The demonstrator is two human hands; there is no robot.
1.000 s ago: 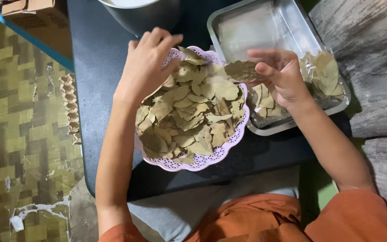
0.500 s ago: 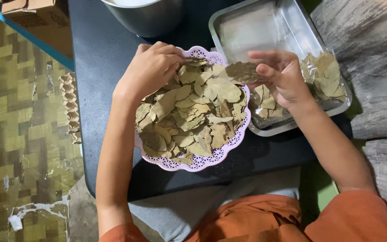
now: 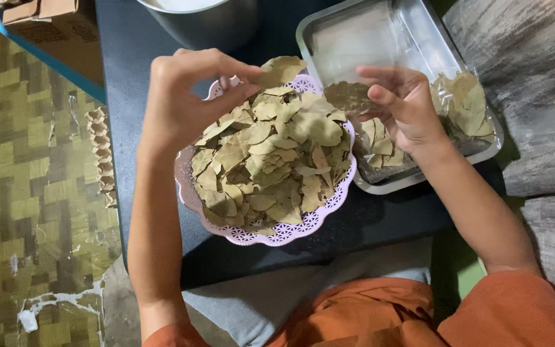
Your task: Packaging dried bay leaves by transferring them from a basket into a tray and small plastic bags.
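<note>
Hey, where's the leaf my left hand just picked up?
In the head view, the single dried leaf is pinched in the left hand's fingertips, above the far rim of the pink plate and just left of the metal tray.

The left hand point(image 3: 184, 103) is raised at about eleven o'clock from the frame's centre, its forearm stretched up from seven o'clock. The thumb and forefinger are pinched together, tips aimed toward three o'clock, and the remaining fingers are curled loosely beneath. The right hand point(image 3: 403, 106) is held at about two o'clock, its forearm running in from five o'clock. Its fingers are bent and pointed toward nine o'clock, the palm turned downward.
</note>
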